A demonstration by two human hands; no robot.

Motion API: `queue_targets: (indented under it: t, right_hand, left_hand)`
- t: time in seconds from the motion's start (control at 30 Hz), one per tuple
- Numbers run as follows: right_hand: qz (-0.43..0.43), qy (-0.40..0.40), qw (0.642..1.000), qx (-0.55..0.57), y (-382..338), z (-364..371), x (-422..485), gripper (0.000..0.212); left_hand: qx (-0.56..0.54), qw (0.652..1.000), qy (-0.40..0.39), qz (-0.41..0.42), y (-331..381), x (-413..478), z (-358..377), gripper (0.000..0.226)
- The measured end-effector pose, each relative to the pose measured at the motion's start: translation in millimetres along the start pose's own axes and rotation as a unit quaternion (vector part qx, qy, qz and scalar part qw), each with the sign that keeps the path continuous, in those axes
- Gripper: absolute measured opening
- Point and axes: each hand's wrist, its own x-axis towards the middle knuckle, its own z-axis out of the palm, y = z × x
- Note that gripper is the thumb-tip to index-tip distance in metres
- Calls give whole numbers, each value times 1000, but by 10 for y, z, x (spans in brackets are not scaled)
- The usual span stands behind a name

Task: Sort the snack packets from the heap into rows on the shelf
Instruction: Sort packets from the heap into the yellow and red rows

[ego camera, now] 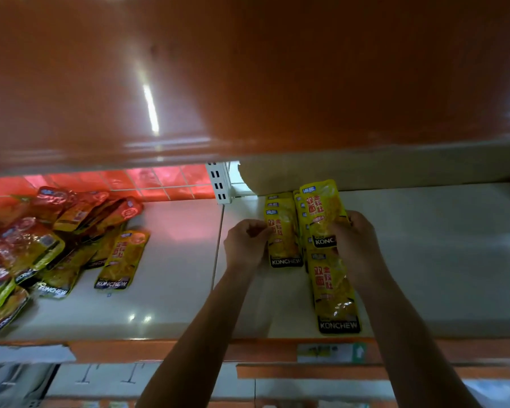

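Two short rows of yellow snack packets lie on the white shelf (424, 245). My left hand (245, 242) pinches the left edge of the front packet of the left row (283, 240). Over the right row, my right hand (354, 245) grips a yellow packet (321, 213) that overlaps the others. One more yellow packet (334, 293) lies flat at the front of the right row. A heap of red and yellow packets (36, 245) covers the shelf's left part, with a single yellow packet (122, 259) lying at its right side.
The glossy orange shelf (248, 78) above hangs low over the work area. A white slotted upright (218, 184) stands at the back between the two bays. An orange price strip (159, 350) runs along the shelf front. Lower shelves show below.
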Motion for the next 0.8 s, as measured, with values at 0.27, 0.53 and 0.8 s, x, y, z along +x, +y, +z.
queue_targets:
  t: [0.27, 0.53, 0.8]
  right_hand:
    - [-13, -8, 1000, -9, 44, 19, 28, 12]
    - [-23, -15, 999, -20, 76, 21, 50, 14]
    - [-30, -41, 998, -48, 43, 27, 0, 14]
  left_hand:
    - [143, 987, 31, 67, 69, -43, 43, 10]
    - [157, 983, 43, 85, 64, -57, 76, 13]
    - [179, 978, 45, 96, 60, -62, 68, 15]
